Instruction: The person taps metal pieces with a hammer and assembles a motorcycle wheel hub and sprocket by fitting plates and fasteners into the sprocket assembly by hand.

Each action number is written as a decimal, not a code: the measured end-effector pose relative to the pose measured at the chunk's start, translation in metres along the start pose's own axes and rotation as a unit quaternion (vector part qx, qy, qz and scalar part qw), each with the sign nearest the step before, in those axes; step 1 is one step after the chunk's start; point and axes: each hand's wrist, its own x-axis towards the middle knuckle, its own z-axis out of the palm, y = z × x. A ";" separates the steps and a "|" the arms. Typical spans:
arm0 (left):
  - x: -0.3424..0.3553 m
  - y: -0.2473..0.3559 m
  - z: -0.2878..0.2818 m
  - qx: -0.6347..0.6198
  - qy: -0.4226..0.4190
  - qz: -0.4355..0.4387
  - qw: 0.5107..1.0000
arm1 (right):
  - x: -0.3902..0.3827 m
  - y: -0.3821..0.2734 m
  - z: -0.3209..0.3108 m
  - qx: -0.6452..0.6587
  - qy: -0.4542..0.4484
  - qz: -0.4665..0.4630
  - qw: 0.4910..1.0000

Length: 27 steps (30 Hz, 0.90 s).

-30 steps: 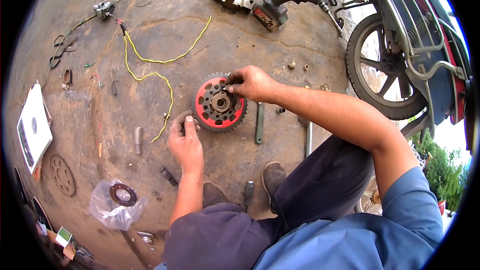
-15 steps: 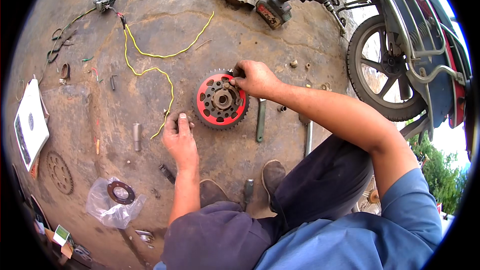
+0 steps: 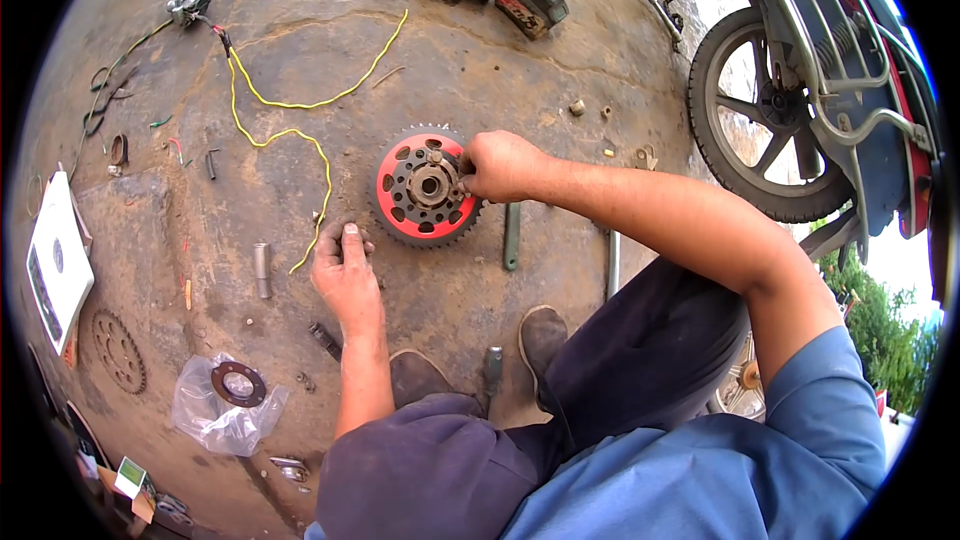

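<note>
Floor [image 3: 450, 290]: clear bag [image 3: 226, 428] with 1 ring [image 3: 222, 387]; right hand [image 3: 500, 166] on red sprocket [image 3: 430, 186], grip unclear; left hand [image 3: 346, 274] half-spread.

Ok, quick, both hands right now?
Left hand: loosely open, nothing visible in it.
Right hand: curled at the red sprocket; whether it holds anything cannot be told.

The stained floor [image 3: 450, 305] bears a red-and-black sprocket [image 3: 418, 202], yellow wire [image 3: 290, 131] and cordless power tool [image 3: 530, 6].
</note>
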 end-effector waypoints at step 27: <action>-0.056 0.015 0.009 0.109 -0.333 0.018 0.937 | -0.098 0.000 -0.029 0.121 -0.075 -0.167 0.976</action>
